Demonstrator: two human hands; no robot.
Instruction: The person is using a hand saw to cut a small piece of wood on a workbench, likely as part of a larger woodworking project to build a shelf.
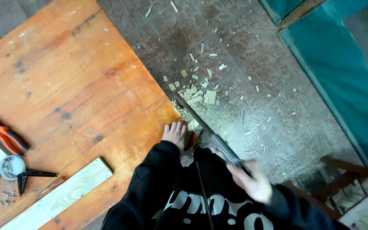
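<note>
Saw (201, 123) runs diagonally at frame centre, blurred right hand (252, 181) gripping its handle; left hand (174, 133) presses fingers flat on the table (64, 85) corner, just beside the blade. A slip could nick those fingers. Offcuts (201, 96) litter the floor; pliers (6, 137), plank (60, 196) lower left.

An orange-brown varnished tabletop (64, 76) with dark knots and stains carries orange-handled pliers (5, 137) at the left and a pale, grain-streaked plank (60, 194) nearer. The floor (252, 110) is grey-brown, gridded in small squares, strewn with pale wood chips (199, 96). A teal panel (341, 72) stands far right. The sleeves (150, 187) are black.
</note>
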